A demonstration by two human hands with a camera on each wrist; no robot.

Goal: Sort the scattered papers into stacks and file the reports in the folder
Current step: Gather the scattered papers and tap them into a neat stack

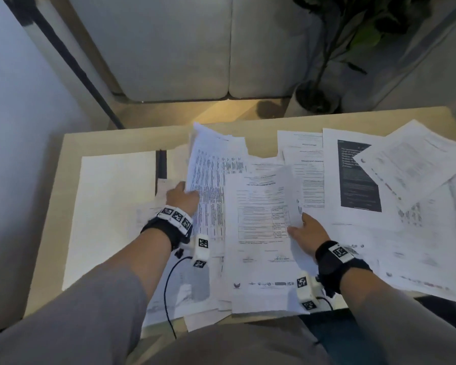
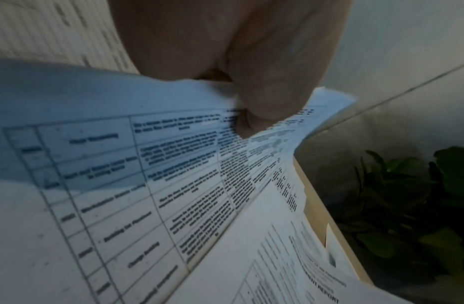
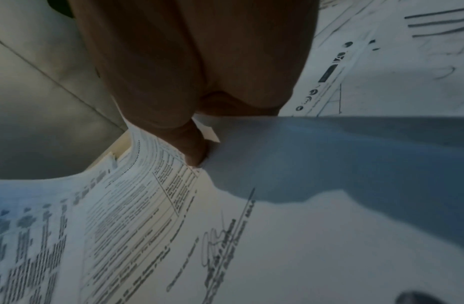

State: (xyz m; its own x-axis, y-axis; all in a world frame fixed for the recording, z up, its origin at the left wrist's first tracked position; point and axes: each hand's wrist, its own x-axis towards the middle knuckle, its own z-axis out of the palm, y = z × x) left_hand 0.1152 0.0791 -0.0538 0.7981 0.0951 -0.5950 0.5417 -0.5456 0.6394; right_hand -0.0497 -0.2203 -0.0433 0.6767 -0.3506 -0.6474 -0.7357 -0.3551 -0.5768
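- Step in hand, as I judge it: sorting. Both hands work the central heap of papers; nothing looks filed yet.
- Left hand [image 1: 182, 197] pinches the left edge of a table-printed sheet [image 1: 211, 177], thumb on top, and holds that edge raised off the table [image 1: 71, 143].
- Right hand [image 1: 307, 233] pinches the right edge of an accomplishment report [image 1: 258, 219], curling it upward. The two sheets lie side by side and overlap.
- Hands well apart, each clamped on its own sheet.
- Plain white stack [image 1: 111, 206] lies at left; a dark-printed page [image 1: 358, 177] and tilted sheets lie at right, unsorted.
- Folder [image 2: 339, 246]: a tan edge shows under the papers in the left wrist view; mostly buried.
- Next move likely calls for separating one sheet cleanly without dragging its neighbours, then laying it on a matching stack.
- Hard to tell: print is blurred, so which pages are reports is mostly unclear; fingers beneath both sheets are hidden.
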